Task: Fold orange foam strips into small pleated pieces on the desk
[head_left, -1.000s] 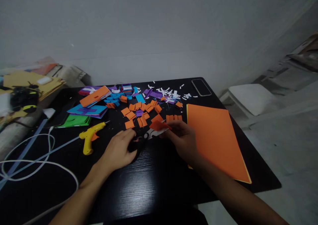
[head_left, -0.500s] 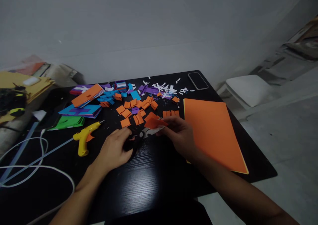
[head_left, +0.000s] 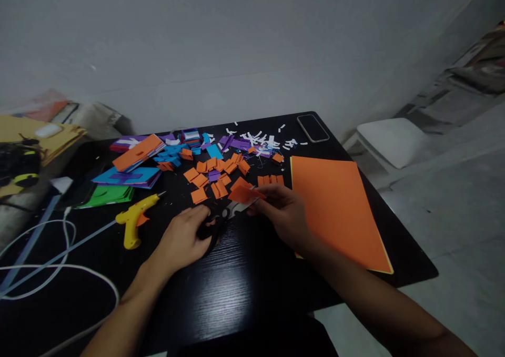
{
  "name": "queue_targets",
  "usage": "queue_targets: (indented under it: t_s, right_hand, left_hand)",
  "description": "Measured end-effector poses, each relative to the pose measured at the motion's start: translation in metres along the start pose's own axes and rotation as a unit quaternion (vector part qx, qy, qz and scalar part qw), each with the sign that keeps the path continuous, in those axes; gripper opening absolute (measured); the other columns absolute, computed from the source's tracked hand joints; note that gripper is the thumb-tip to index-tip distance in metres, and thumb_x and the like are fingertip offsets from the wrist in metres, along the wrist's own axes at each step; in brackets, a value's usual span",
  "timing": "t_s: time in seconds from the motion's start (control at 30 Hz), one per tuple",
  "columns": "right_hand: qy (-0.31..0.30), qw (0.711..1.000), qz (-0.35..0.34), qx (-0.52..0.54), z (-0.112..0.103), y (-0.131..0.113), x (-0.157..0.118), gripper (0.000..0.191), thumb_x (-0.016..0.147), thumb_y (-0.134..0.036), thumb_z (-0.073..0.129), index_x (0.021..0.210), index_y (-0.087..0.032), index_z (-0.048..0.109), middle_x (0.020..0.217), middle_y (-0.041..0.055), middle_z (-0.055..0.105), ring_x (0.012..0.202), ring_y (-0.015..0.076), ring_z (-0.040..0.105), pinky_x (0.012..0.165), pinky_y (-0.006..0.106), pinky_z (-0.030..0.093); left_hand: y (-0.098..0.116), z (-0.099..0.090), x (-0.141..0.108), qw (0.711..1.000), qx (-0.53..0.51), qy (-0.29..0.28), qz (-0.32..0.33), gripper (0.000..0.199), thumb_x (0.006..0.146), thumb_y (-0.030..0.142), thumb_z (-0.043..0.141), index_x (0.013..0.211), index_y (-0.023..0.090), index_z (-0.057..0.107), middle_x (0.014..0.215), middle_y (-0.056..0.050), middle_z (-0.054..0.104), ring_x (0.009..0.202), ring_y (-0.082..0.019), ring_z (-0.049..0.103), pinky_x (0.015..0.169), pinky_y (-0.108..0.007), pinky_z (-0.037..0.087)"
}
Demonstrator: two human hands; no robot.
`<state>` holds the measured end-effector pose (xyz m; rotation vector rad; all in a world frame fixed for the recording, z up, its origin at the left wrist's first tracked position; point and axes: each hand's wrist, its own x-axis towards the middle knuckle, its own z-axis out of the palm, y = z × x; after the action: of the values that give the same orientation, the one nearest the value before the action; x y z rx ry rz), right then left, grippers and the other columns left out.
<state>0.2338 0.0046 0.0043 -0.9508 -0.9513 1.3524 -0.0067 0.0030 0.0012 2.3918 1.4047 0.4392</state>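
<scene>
My left hand (head_left: 185, 236) is closed round the dark handles of a pair of scissors (head_left: 233, 208), whose blades point right. Between finger and thumb, my right hand (head_left: 282, 212) pinches an orange piece of paper (head_left: 243, 193) at the blades. The paper partly covers the blade tips, so I cannot tell how far they are apart. Just beyond the hands lie several small folded orange paper pieces (head_left: 199, 195), with a purple piece (head_left: 214, 175) among them. Close to my right wrist lies a stack of large orange sheets (head_left: 335, 204) with a yellow edge below.
A yellow glue gun (head_left: 136, 217) lies left of my left hand, near a looping white cable (head_left: 90, 274). Folded colored paper bundles (head_left: 138, 154) sit at the back left. White paper scraps (head_left: 260, 140) and a phone (head_left: 313, 128) are toward the wall. A white stool (head_left: 392, 139) stands beyond the table.
The scissor blades have shifted slightly and show more clearly against the orange paper. Both hands keep nearly the same place and hold; the view has moved a little.
</scene>
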Motion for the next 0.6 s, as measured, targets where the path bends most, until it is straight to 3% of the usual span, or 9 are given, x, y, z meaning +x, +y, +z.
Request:
queue_targets:
  t_s: [0.6]
  right_hand:
    - [0.017, 1.000, 0.006, -0.018, 0.0007, -0.0002, 0.0005, 0.024, 0.072, -0.039, 0.090, 0.087, -0.025, 0.076, 0.082, -0.0001, 0.077, 0.069, 0.0180, 0.074, 0.072, 0.038, 0.067]
  left_hand:
    - [-0.0019, 0.0026, -0.0004, 0.999, -0.038, 0.000, -0.001, 0.020, 0.087, 0.026, 0.052, 0.068, 0.022, 0.045, 0.063, 0.001, 0.056, 0.056, -0.016, 0.055, 0.056, -0.026, 0.037]
